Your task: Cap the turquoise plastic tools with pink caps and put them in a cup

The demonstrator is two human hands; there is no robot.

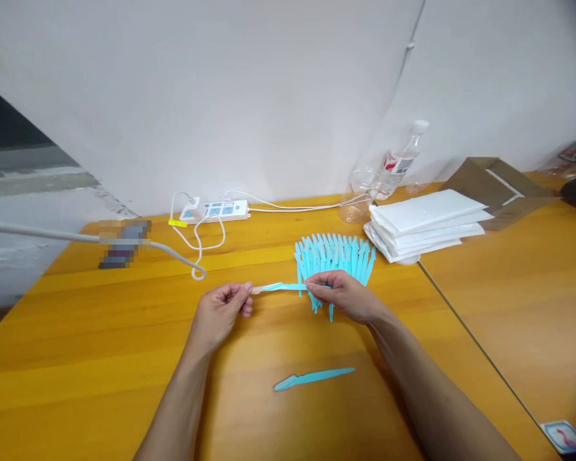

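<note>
A light-blue eyebrow razor (285, 287) is stretched level between my two hands, above the table. My left hand (222, 314) pinches a clear cap (257, 290) at the razor's blade end; whether the cap is fully on or partly off cannot be made out. Thumb and fingers of my right hand (343, 294) close on the handle at the other end. Just behind that hand lies a fanned pile of similar blue razors (333, 253), partly covered by it. A single blue razor (314, 379) lies on the table nearer to me, between my forearms.
On the wooden table (100, 358), a white power strip (216, 210) with cables lies near the wall. A blurred-out dark object (125, 243) is at left. Right of the pile are stacked white packets (427, 221), a plastic bottle (400, 160) and an open cardboard box (502, 192).
</note>
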